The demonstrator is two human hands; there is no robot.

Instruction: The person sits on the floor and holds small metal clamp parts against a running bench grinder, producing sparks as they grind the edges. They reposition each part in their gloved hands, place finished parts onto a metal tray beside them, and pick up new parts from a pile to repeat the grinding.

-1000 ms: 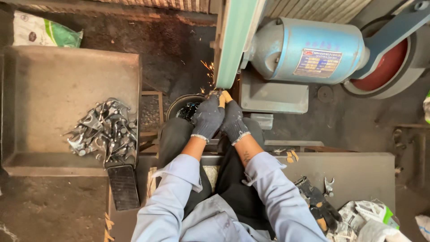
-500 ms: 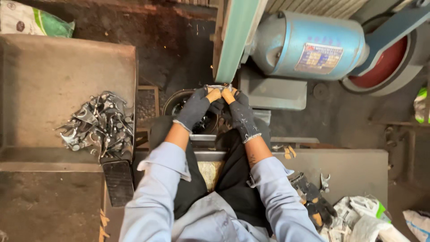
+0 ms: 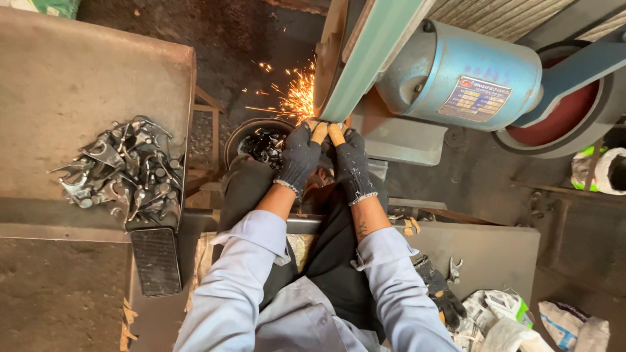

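Gloved hands together, grinding belt edge

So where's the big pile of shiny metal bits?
In the head view, the pile of metal pieces lies on the grey tray at the left, just above a black phone.

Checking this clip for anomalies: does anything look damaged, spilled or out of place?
Both gloves are worn through at the fingertips: bare fingers show on the left hand and right hand, close to the sparks at the grinding belt.
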